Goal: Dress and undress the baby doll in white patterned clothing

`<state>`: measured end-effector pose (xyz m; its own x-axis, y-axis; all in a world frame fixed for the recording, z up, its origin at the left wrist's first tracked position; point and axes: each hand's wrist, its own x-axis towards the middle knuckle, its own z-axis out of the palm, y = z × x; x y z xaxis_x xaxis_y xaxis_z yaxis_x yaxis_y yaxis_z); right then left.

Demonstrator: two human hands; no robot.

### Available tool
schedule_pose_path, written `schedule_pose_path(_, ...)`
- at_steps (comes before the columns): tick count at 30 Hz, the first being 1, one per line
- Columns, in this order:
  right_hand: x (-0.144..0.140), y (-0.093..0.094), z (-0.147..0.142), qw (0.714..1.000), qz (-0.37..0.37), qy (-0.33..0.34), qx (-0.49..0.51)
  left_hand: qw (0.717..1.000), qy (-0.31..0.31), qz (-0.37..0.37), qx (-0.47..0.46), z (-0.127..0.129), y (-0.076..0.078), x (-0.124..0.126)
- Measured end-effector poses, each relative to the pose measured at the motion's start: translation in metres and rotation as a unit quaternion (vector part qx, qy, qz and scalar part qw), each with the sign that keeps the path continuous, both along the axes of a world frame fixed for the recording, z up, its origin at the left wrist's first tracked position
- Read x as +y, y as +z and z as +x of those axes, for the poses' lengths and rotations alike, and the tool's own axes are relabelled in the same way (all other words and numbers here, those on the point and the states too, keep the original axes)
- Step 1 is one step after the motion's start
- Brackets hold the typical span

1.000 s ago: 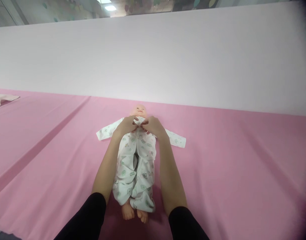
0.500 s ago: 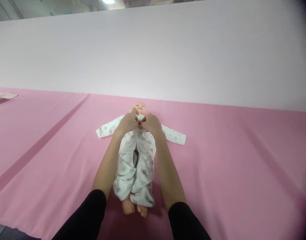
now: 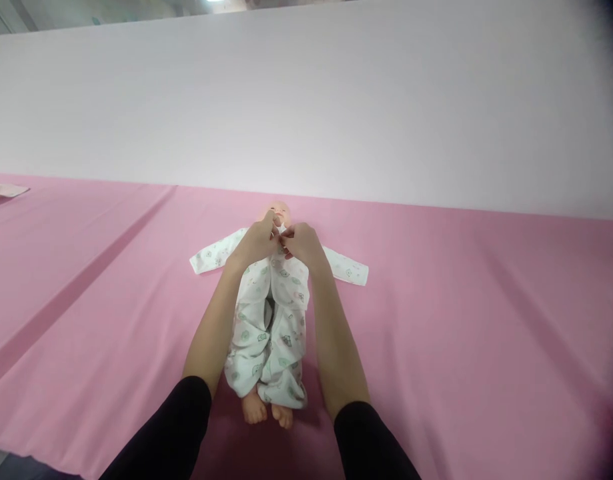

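Hands (image 3: 259, 241) close together at doll's (image 3: 281, 209) patterned top (image 3: 290, 280), forearms (image 3: 337, 333) outstretched

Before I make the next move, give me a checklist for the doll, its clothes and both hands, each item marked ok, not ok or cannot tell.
1. Doll face up on the pink sheet: ok.
2. Left hand and right hand together at the upper front of the printed top: ok.
3. Fastening between the fingers: cannot tell, the hands hide it.
4. Doll's hands out past the sleeves: not ok, neither shows.
5. Trousers on, both feet showing: ok.
6. Pale cloth away from the hands: ok, at the far left edge.
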<state>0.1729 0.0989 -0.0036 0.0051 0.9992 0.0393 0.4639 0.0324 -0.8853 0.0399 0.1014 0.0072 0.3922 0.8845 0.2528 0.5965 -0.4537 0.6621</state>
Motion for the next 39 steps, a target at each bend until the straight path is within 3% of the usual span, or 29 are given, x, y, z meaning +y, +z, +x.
schedule_pose_path(4,-0.008,0.009,0.004,0.998,-0.024,0.039,0.031,1.000,0.001,-0.029,-0.003,-0.004,0.000,0.001)
schedule_pose_path(9,-0.022,0.019,0.008,0.995,-0.031,0.077,-0.052,0.991,-0.005,-0.127,0.034,-0.013,0.000,0.001)
schedule_pose_path(15,-0.021,0.014,0.002,0.978,-0.091,0.154,-0.112,0.961,-0.076,-0.259,0.058,-0.024,0.012,-0.005)
schedule_pose_path(25,-0.020,0.015,-0.002,0.966,-0.109,0.199,-0.125,0.956,-0.093,-0.254,0.114,-0.030,0.008,-0.001)
schedule_pose_path(32,-0.017,0.013,0.004,0.942,-0.152,0.243,-0.176,0.942,-0.135,-0.281,0.119,-0.034,0.011,-0.002)
schedule_pose_path(39,-0.021,0.018,0.001,0.941,-0.145,0.221,-0.212,0.952,-0.121,-0.238,0.151,-0.030,0.012,-0.005)
